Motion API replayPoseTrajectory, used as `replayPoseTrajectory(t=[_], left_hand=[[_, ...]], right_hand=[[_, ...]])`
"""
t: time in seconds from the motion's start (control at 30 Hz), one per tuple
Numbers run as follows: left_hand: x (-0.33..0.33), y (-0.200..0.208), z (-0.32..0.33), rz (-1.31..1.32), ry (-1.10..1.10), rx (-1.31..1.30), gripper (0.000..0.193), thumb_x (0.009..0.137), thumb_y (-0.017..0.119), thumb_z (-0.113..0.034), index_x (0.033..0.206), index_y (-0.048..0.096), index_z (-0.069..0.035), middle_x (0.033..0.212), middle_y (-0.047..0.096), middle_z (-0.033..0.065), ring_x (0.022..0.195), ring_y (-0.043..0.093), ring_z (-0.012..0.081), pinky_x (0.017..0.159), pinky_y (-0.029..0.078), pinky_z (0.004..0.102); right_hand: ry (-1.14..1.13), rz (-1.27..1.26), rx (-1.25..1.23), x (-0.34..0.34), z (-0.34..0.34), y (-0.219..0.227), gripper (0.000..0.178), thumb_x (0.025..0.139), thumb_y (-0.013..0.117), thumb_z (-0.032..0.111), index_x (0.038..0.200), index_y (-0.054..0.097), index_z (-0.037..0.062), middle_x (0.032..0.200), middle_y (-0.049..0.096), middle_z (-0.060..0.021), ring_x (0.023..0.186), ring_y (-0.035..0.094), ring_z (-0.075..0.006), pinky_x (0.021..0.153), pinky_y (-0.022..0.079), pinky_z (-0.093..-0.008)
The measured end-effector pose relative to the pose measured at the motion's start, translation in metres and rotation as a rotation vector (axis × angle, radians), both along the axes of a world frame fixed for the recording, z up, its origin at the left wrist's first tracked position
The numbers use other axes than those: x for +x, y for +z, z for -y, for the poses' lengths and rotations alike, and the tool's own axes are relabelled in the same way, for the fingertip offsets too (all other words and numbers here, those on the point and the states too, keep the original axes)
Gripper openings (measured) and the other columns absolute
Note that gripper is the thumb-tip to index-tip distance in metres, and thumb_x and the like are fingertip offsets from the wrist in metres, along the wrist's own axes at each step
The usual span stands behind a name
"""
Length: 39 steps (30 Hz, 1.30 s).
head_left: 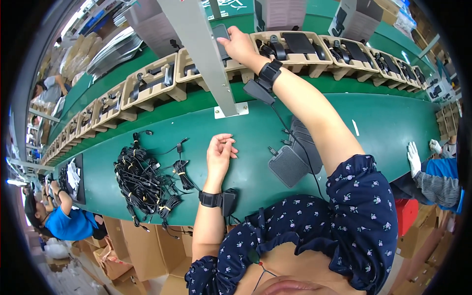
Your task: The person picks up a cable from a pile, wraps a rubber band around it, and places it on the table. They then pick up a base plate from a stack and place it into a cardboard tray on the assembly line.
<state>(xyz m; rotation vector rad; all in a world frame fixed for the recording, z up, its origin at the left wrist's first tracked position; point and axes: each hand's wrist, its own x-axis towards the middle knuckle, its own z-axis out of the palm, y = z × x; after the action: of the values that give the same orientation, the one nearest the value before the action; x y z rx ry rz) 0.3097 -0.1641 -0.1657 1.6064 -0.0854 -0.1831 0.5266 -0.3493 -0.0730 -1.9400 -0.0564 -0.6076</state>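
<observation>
My right hand (239,48) reaches far across to the row of trays, fingers and thumb closed on the edge of a dark grey flat rectangular device (221,33). A metal post partly hides the device and the moulded tray (186,68) beside it. My left hand (221,153) hovers over the green table, its fingers loosely curled and apart, holding nothing visible. To its left lies a heap of black cables (140,174), bundled with ties. Right of it, under my right forearm, several dark grey mesh-faced flat devices (289,166) lie stacked and overlapping.
The metal post (209,64) rises from a bracket at the table's far edge. Moulded trays (295,56) of black parts line a green belt. Printed boxes (356,19) stand behind. A co-worker in blue (71,221) sits at left; another's gloved hand (414,158) rests at right.
</observation>
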Motion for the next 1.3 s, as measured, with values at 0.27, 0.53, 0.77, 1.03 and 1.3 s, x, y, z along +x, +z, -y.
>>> replayPoseTrajectory(t=[0.27, 0.53, 0.77, 1.03, 1.3], left_hand=[[0.002, -0.009, 0.0, 0.017, 0.022, -0.044, 0.015, 0.09, 0.05, -0.002, 0.104, 0.052, 0.0, 0.092, 0.058, 0.0078, 0.066, 0.057, 0.0102, 0.052, 0.048, 0.0213], [0.003, -0.008, 0.004, 0.063, 0.079, 0.034, 0.012, 0.087, 0.051, -0.003, 0.099, 0.054, 0.0, 0.082, 0.059, 0.0065, 0.057, 0.057, 0.0116, 0.048, 0.048, 0.0243], [0.0, -0.04, 0.008, 0.412, 0.067, 0.299, 0.035, 0.093, 0.045, -0.028, 0.118, 0.043, -0.005, 0.112, 0.051, 0.0113, 0.108, 0.048, 0.0194, 0.094, 0.037, 0.0343], [-0.012, -0.047, 0.011, 0.387, -0.198, 0.15, 0.046, 0.09, 0.051, -0.03, 0.127, 0.038, -0.005, 0.126, 0.044, 0.0119, 0.117, 0.042, 0.0206, 0.102, 0.03, 0.0352], [-0.02, -0.002, 0.017, 0.618, -0.195, 0.537, 0.027, 0.078, 0.056, -0.012, 0.104, 0.059, -0.004, 0.108, 0.058, 0.0157, 0.101, 0.054, 0.0326, 0.086, 0.044, 0.0392]], right_hand=[[-0.303, 0.251, -0.952, 0.003, 0.028, -0.024, 0.043, 0.074, 0.068, 0.036, 0.104, 0.056, 0.0079, 0.089, 0.054, -0.0139, 0.087, 0.056, -0.0318, 0.07, 0.048, -0.0396], [0.275, 0.711, -0.259, -0.149, -0.016, 0.005, 0.007, 0.083, 0.06, 0.009, 0.077, 0.056, 0.0077, 0.065, 0.053, -0.003, 0.056, 0.05, -0.0139, 0.052, 0.04, -0.0269], [1.214, 0.664, -0.817, -0.182, -0.131, -0.004, 0.028, 0.07, 0.058, 0.015, 0.097, 0.058, 0.0114, 0.094, 0.056, -0.0016, 0.092, 0.052, -0.0178, 0.072, 0.042, -0.0296], [1.155, 0.553, -1.168, -0.175, -0.179, -0.056, 0.007, 0.071, 0.058, 0.015, 0.077, 0.057, 0.0098, 0.083, 0.055, -0.0006, 0.087, 0.052, -0.0194, 0.075, 0.044, -0.0317], [1.056, 0.367, -0.967, -0.152, -0.118, -0.009, 0.026, 0.067, 0.068, 0.012, 0.088, 0.055, 0.0044, 0.084, 0.055, -0.0094, 0.086, 0.054, -0.0286, 0.074, 0.046, -0.0378]])
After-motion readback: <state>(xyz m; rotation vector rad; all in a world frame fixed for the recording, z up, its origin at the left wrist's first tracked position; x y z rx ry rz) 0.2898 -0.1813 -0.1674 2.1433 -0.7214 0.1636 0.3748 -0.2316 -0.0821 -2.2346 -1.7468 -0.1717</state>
